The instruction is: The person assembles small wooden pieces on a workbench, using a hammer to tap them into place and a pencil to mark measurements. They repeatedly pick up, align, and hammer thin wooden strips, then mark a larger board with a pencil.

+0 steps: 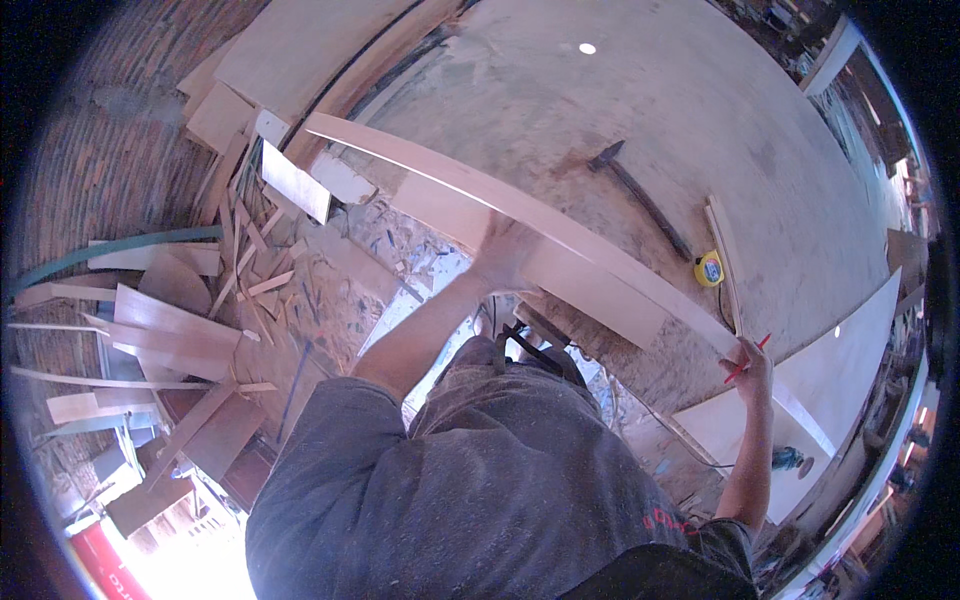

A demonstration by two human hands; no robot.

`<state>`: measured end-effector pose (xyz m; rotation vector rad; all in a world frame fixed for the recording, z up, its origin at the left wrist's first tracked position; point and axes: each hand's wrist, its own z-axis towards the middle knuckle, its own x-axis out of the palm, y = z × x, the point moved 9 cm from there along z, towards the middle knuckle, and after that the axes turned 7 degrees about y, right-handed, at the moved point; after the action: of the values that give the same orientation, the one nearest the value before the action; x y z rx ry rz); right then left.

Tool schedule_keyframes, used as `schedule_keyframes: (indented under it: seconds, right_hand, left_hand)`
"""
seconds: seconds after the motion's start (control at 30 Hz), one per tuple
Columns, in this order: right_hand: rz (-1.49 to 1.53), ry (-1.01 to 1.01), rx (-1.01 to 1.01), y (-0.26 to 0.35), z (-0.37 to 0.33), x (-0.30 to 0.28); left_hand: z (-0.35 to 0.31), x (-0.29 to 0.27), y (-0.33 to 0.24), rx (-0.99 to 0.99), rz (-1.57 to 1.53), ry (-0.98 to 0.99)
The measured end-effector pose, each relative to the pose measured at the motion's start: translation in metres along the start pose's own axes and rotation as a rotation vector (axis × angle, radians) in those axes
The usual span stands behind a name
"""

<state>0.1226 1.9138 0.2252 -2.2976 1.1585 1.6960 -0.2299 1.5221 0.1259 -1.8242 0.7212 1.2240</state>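
Note:
A long, pale wooden board [590,285] runs slantwise in front of my body, from the upper left to the right, above the dusty worktable. My left hand [505,252] is closed around its lower part near the middle, slightly blurred, with some fingers hard to make out. At the board's right end, my right hand [750,370] holds a red pencil [762,345] in its fingers and touches the board. Beyond the board, a hammer [650,205] lies on the table. A yellow tape measure [708,268] sits beside a thin wooden strip [724,245], close to my right hand.
Wood offcuts [265,250] and panels are heaped on the left floor. A light sheet [840,365] lies at the right, with a green corded power tool [788,458] on it. Large boards [300,50] are stacked at the far left. The worktable [540,90] spreads ahead.

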Motion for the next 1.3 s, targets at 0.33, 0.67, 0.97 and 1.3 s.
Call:
schedule_keyframes:
  seconds: [0.33,0.67,0.97,1.3]
  right_hand:
    - [-0.264,0.003,0.092,-0.102,-0.012,0.005]
    - [-0.442,-0.023,0.133,-0.148,-0.021,0.018]
    - [-0.553,0.065,0.357,-0.186,-0.016,0.018]
    - [-0.291,-0.014,0.015,0.030,0.033,0.070]
  left_hand:
    - [-0.050,-0.029,-0.087,0.130,-0.318,-0.416]
    - [-0.170,-0.097,0.059,-0.549,-0.121,-0.693]
    - [-0.142,-0.056,0.152,-0.693,-0.217,-0.359]
    - [-0.120,-0.067,0.157,-0.526,-0.299,-0.296]
